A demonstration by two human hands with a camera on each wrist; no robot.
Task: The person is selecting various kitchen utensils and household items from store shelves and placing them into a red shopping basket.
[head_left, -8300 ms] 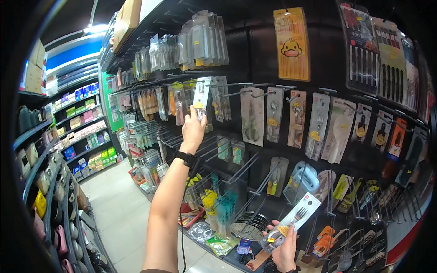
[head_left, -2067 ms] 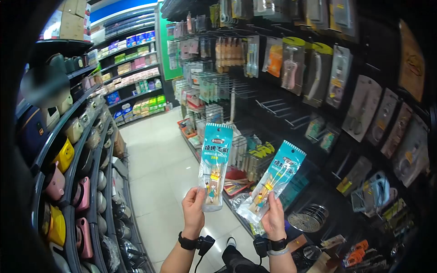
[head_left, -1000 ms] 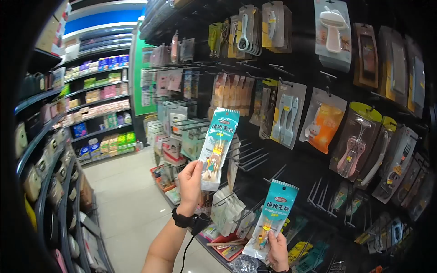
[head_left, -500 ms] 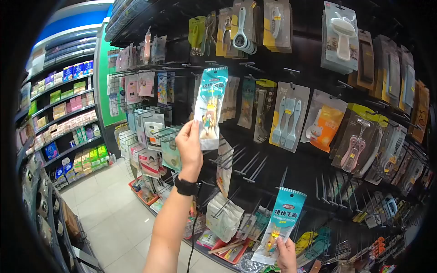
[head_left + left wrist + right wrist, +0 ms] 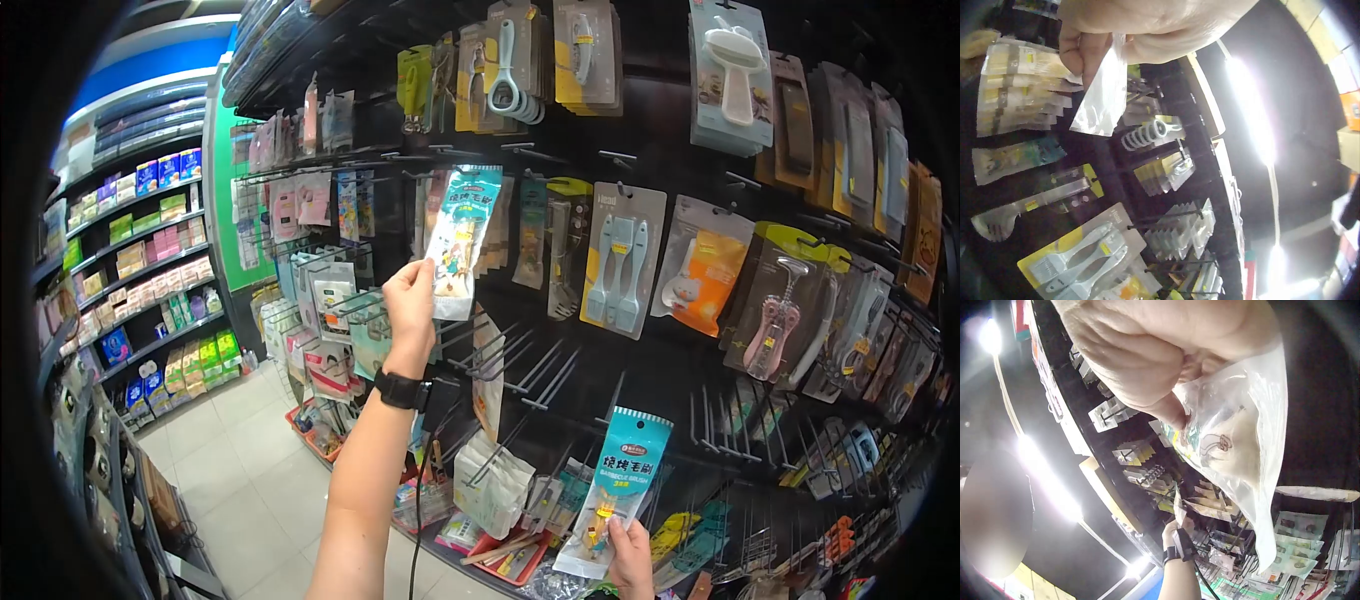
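Observation:
My left hand (image 5: 412, 305) pinches the lower left edge of a teal and clear barbecue brush packet (image 5: 466, 225), raised upright before the hanging rack. In the left wrist view, only the packet's whitish end (image 5: 1102, 100) shows below the hand. My right hand (image 5: 630, 558), lower and to the right, grips a matching barbecue brush packet (image 5: 630, 455) near its bottom, thumb on the front. Its clear lower end (image 5: 1241, 456) fills much of the right wrist view. A similar teal packet (image 5: 531, 225) hangs on the rack just right of the left one.
Hooks (image 5: 545, 375) jut out below the left packet. Around them hang a blue brush set (image 5: 620, 265), an orange pouch (image 5: 705, 268), a pink corkscrew (image 5: 772, 325) and a white peeler (image 5: 735, 75). A tiled aisle (image 5: 225, 490) runs at left, with stocked shelves (image 5: 150, 270) beyond.
Earlier my right hand held a fork pack and my left touched another pack. Later each hand held a brush packet, low down; the left one then rose to the rack. Lately almost still.

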